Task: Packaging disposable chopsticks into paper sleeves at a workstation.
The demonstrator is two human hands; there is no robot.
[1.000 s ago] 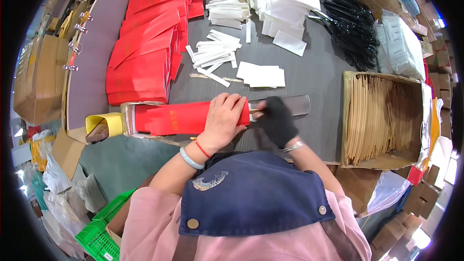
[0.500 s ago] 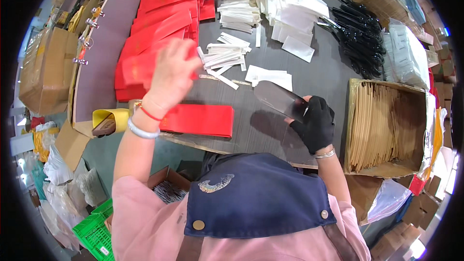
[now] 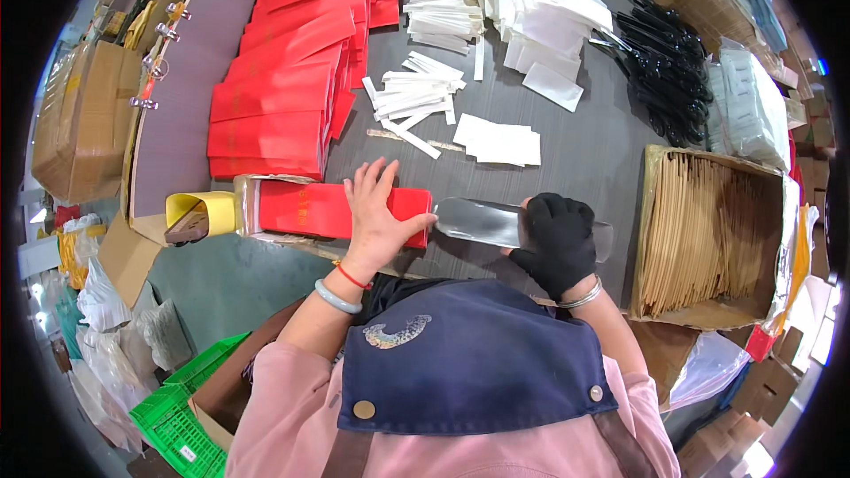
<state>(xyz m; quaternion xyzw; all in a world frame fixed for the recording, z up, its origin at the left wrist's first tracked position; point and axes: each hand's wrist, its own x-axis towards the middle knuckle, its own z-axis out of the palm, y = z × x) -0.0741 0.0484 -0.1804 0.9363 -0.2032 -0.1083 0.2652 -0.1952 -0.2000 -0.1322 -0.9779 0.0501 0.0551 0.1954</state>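
My bare left hand (image 3: 379,211) lies over a red envelope (image 3: 305,211) near the table's front edge, its fingers spread and its thumb at the envelope's right end. That envelope sits with its left end in a small open-ended cardboard holder (image 3: 248,196). My right hand (image 3: 560,243), in a black fingerless glove, is closed on a shiny grey, see-through strip (image 3: 478,223) with rounded corners. The strip lies level, and its left end meets the envelope's right end by my left thumb. Whether it enters the envelope, I cannot tell.
Overlapping red envelopes (image 3: 270,119) fill the left side. Beyond my hands are white paper slips (image 3: 498,142), narrow white strips (image 3: 412,93) and white packets (image 3: 553,84). Black handled items (image 3: 664,71) lie far right, near a carton of tan sticks (image 3: 699,235). A yellow holder (image 3: 202,212) sits left.
My left hand has come down from the red stack onto the front envelope. My right hand has moved nearer and turned the grey strip from slanted to level, against the envelope's end.
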